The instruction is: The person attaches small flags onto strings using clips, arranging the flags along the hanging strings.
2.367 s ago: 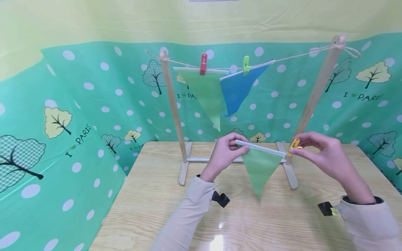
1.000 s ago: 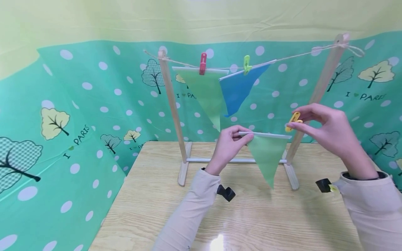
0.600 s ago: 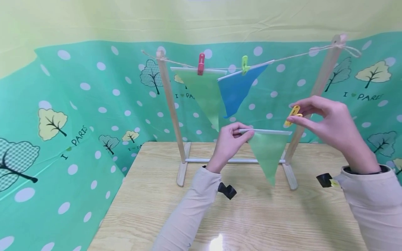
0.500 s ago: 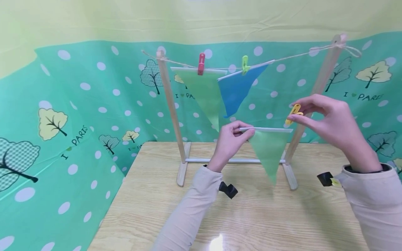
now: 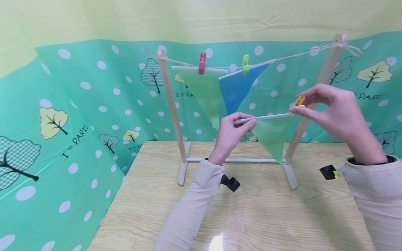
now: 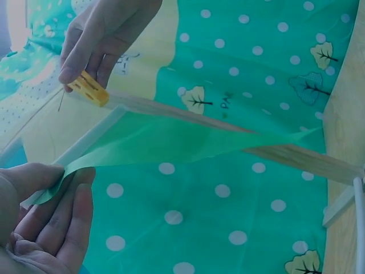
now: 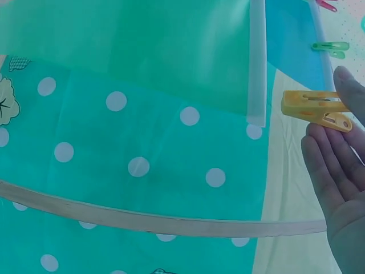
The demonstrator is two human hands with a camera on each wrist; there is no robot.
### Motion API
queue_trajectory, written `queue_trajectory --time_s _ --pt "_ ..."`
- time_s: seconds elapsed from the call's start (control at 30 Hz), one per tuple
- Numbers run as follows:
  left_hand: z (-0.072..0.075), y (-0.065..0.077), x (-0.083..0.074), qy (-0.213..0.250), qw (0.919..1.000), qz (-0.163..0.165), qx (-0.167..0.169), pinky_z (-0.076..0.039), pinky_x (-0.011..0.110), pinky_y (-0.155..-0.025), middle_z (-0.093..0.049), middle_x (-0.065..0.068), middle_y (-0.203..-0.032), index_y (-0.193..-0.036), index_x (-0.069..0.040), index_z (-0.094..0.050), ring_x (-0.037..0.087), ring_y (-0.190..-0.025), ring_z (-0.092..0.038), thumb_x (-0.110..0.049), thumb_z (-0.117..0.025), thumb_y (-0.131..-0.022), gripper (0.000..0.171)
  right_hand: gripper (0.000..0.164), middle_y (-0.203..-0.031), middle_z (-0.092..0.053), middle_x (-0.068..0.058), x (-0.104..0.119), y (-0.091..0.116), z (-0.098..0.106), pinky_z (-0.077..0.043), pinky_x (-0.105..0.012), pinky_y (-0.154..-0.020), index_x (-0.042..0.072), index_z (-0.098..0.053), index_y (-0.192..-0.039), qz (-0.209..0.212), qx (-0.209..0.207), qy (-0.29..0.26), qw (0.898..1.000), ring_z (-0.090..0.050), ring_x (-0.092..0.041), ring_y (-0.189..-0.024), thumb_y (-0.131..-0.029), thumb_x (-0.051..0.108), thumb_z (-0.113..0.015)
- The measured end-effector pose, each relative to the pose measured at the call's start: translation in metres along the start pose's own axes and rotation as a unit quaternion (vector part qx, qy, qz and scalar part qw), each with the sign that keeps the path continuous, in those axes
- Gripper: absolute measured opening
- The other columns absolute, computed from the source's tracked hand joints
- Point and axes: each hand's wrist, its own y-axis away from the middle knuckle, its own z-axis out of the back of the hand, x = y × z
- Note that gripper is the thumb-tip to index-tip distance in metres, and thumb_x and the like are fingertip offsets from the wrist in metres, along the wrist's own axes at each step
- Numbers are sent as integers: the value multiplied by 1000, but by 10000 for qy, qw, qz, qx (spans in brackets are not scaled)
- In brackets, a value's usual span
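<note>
My left hand point(image 5: 230, 134) pinches the left end of a green triangular pennant point(image 5: 274, 134) by its white top strip. The strip tilts up to the right in the head view and the cloth hangs below it. Thumb and fingers of my right hand point(image 5: 336, 115) pinch a yellow clothespin point(image 5: 299, 101). In the right wrist view a gap shows between the clothespin point(image 7: 311, 104) and the strip's end. Above, a twine line point(image 5: 301, 54) carries a green pennant point(image 5: 202, 90) under a red clothespin point(image 5: 202, 62) and a blue pennant point(image 5: 242, 85) under a lime clothespin point(image 5: 246, 64).
Two wooden posts point(image 5: 171, 104) hold the twine and stand on feet joined by a white rod point(image 5: 248, 160). They rest on a wood-grain table point(image 5: 150, 216). A green dotted cloth point(image 5: 119, 101) with printed trees surrounds the back and left.
Both hands have risen towards the twine. The pennant has gone up with the left hand and its right end has tilted upward. The yellow clothespin has moved up with the right hand.
</note>
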Motion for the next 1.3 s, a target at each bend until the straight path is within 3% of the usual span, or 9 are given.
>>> queue_trajectory --time_s 0.23,0.47,0.73,0.87,1.0,1.3 --pt "-3 -8 -7 -76 9998 -201 -58 -55 24 -64 -76 11 -89 -103 -2 -74 12 -69 -68 -10 -74 -89 16 25 -83 -60 26 3 -6 3 -41 -4 -75 4 -72 -94 283 -273 54 9992 -57 16 -75 -74 4 -87" --pt "-9 -14 -11 -46 9994 -279 -199 -47 19 -56 -76 14 -90 -102 -2 -74 14 -66 -67 -12 -75 -89 17 23 -81 -60 33 5 -11 8 -40 -4 -76 3 -74 -93 1 -502 -74 9987 -58 17 -74 -75 9 -87" --pt "-13 -21 -16 -110 9996 -235 -134 -51 21 -60 -76 9 -89 -103 -4 -74 12 -71 -68 -17 -75 -90 19 24 -75 -58 37 5 -18 13 -40 -5 -75 -2 -74 -88 -180 -786 -171 9966 -58 17 -71 -77 14 -87" --pt "-15 -24 -20 -71 9994 -304 -158 -58 25 -69 -76 10 -90 -103 -4 -74 13 -74 -70 -17 -75 -90 18 24 -72 -59 37 4 -22 15 -40 -8 -70 -3 -75 -87 -346 -859 -322 9952 -58 15 -68 -78 16 -86" --pt "-18 -28 -23 82 9990 -386 -208 -60 31 -77 -76 12 -93 -103 -2 -73 11 -74 -69 -15 -74 -90 18 20 -71 -61 36 4 -26 18 -38 -12 -64 0 -77 -85 -518 -958 -463 9930 -58 13 -66 -78 17 -86" --pt "-26 -35 -31 290 9974 -574 -314 -60 31 -78 -76 15 -93 -104 0 -72 11 -74 -69 -12 -74 -90 18 8 -69 -67 28 10 -37 24 -42 -11 -59 6 -80 -82 -640 -1518 -1069 9805 -62 9 -61 -77 9 -86"
